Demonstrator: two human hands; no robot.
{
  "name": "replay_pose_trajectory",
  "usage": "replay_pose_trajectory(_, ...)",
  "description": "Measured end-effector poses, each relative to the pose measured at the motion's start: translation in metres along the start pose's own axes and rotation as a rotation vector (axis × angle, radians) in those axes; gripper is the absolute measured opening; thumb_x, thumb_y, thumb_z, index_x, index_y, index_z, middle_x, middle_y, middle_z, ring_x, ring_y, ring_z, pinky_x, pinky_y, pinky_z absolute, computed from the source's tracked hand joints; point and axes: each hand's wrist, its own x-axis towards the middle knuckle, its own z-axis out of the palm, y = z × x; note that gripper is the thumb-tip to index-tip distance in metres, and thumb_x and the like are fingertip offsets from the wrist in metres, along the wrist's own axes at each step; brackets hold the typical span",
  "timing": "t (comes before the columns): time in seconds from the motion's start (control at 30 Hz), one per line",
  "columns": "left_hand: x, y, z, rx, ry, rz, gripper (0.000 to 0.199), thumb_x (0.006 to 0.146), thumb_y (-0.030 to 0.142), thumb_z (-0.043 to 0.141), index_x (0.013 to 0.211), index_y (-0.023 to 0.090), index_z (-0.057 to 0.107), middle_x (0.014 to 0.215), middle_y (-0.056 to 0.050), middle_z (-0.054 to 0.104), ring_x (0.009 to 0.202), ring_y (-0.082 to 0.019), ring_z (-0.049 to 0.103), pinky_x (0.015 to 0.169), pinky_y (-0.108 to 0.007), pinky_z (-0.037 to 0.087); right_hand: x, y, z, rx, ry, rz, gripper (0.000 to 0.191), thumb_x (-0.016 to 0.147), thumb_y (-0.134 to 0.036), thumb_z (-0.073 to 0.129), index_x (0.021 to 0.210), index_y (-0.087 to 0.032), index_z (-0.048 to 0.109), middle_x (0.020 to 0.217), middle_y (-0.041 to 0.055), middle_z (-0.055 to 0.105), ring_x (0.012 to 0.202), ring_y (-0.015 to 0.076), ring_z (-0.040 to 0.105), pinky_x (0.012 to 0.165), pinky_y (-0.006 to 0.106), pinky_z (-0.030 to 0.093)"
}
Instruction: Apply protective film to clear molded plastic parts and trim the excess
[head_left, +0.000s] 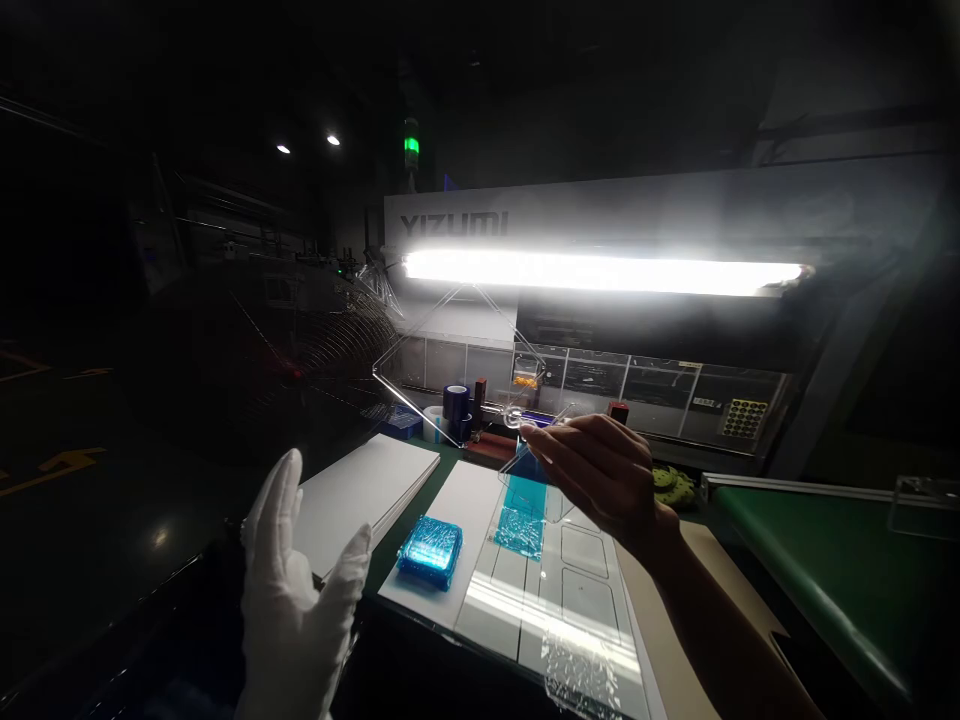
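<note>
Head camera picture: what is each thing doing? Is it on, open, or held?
Left hand in white glove: open, raised, holding nothing.
Right hand: bare, pinching a clear plastic piece.
Clear plastic piece: held up, blue film on it.
Stack light: glowing green.
Tube lamp: lit, very bright.
Blue packet: lying on a white board.

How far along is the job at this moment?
Done: a blue film patch appears to lie on the white slotted tray. In hand: the bare right hand raises a clear plastic piece; the white-gloved left hand is open, holding nothing. Left: other tray recesses look bare, beside a blue wrapped pack.
</note>
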Motion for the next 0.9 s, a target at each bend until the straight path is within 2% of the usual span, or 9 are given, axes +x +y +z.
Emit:
replay_pose_trajectory(0.07, 0.002, 0.006, 0.0, -0.08, 0.053, -0.076, 0.068, 0.081, 0.04, 0.057, 0.141, 0.041, 0.025, 0.151, 0.003, 0.022, 0.137, -0.034, 0.024, 0.109, -0.059, 0.03, 0.0, 0.0, -0.001, 0.004, 0.0, -0.005, 0.036, 0.079, -0.007, 0.066, 0.112, -0.019, 0.063, 0.083, 0.0011, 0.073, 0.07, 0.0129, 0.06, 0.06, 0.027, 0.049)
replay_pose_trajectory(0.13, 0.003, 0.01, 0.001, -0.124, 0.066, -0.084, 0.067, 0.08, 0.04, 0.059, 0.14, 0.042, 0.028, 0.151, 0.004, 0.023, 0.138, -0.033, 0.023, 0.109, -0.059, 0.031, 0.0, 0.0, -0.001, 0.002, -0.002, -0.007, 0.036, 0.079, -0.006, 0.067, 0.112, -0.019, 0.063, 0.081, 0.001, 0.073, 0.07, 0.0128, 0.06, 0.061, 0.027, 0.049)
replay_pose_trajectory(0.3, 0.004, 0.013, 0.002, -0.063, 0.077, 0.04, 0.068, 0.081, 0.04, 0.058, 0.141, 0.039, 0.026, 0.151, 0.002, 0.023, 0.138, -0.031, 0.024, 0.111, -0.057, 0.028, -0.003, -0.005, -0.005, 0.04, -0.043, 0.027, 0.032, 0.081, -0.008, 0.065, 0.11, -0.021, 0.064, 0.083, 0.0005, 0.073, 0.073, 0.0128, 0.061, 0.063, 0.027, 0.05)
replay_pose_trajectory(0.4, 0.005, 0.01, 0.002, 0.159, 0.071, 0.169, 0.077, 0.079, 0.049, 0.058, 0.144, 0.036, 0.02, 0.154, -0.001, 0.015, 0.139, -0.035, 0.018, 0.11, -0.059, 0.026, -0.014, -0.01, -0.008, 0.155, -0.152, 0.085, 0.025, 0.083, -0.01, 0.062, 0.106, -0.019, 0.064, 0.084, 0.0012, 0.071, 0.075, 0.0127, 0.061, 0.065, 0.027, 0.05)
replay_pose_trajectory(0.5, 0.005, 0.001, 0.004, 0.516, -0.121, 0.427, 0.106, 0.064, 0.065, 0.065, 0.147, 0.033, 0.006, 0.156, -0.003, 0.001, 0.14, -0.041, 0.003, 0.11, -0.063, 0.014, -0.033, -0.019, -0.011, 0.333, -0.312, 0.128, 0.02, 0.085, -0.011, 0.06, 0.104, -0.017, 0.062, 0.08, 0.0014, 0.069, 0.072, 0.0114, 0.059, 0.063, 0.026, 0.049)
replay_pose_trajectory(0.6, -0.001, -0.011, 0.012, 0.71, -0.374, 0.606, 0.128, 0.052, 0.068, 0.072, 0.148, 0.026, -0.002, 0.156, -0.008, -0.003, 0.14, -0.04, 0.003, 0.112, -0.059, 0.005, -0.05, -0.031, -0.014, 0.467, -0.471, 0.146, 0.015, 0.088, -0.01, 0.056, 0.101, -0.017, 0.061, 0.076, 0.0004, 0.067, 0.067, 0.0096, 0.056, 0.059, 0.023, 0.045)
replay_pose_trajectory(0.67, -0.008, -0.018, 0.021, 0.722, -0.487, 0.688, 0.138, 0.044, 0.069, 0.074, 0.148, 0.022, -0.005, 0.156, -0.011, -0.001, 0.14, -0.039, 0.005, 0.113, -0.055, 0.002, -0.058, -0.04, -0.016, 0.523, -0.565, 0.159, 0.011, 0.09, -0.011, 0.052, 0.096, -0.016, 0.061, 0.072, 0.0001, 0.065, 0.065, 0.0091, 0.054, 0.057, 0.023, 0.043)
replay_pose_trajectory(0.77, -0.019, -0.027, 0.035, 0.689, -0.592, 0.746, 0.152, 0.032, 0.073, 0.073, 0.147, 0.017, -0.01, 0.154, -0.016, 0.004, 0.14, -0.04, 0.005, 0.113, -0.055, -0.003, -0.064, -0.051, -0.019, 0.58, -0.657, 0.161, 0.012, 0.093, -0.014, 0.048, 0.09, -0.016, 0.06, 0.068, -0.0002, 0.063, 0.063, 0.009, 0.052, 0.055, 0.023, 0.04)
replay_pose_trajectory(0.9, -0.028, -0.035, 0.047, 0.672, -0.761, 0.808, 0.159, 0.027, 0.068, 0.076, 0.146, 0.01, -0.011, 0.152, -0.024, 0.007, 0.139, -0.043, -0.001, 0.112, -0.059, -0.003, -0.069, -0.062, -0.024, 0.617, -0.777, 0.132, 0.011, 0.093, -0.016, 0.05, 0.09, -0.018, 0.059, 0.07, -0.0005, 0.063, 0.067, 0.01, 0.051, 0.06, 0.024, 0.04)
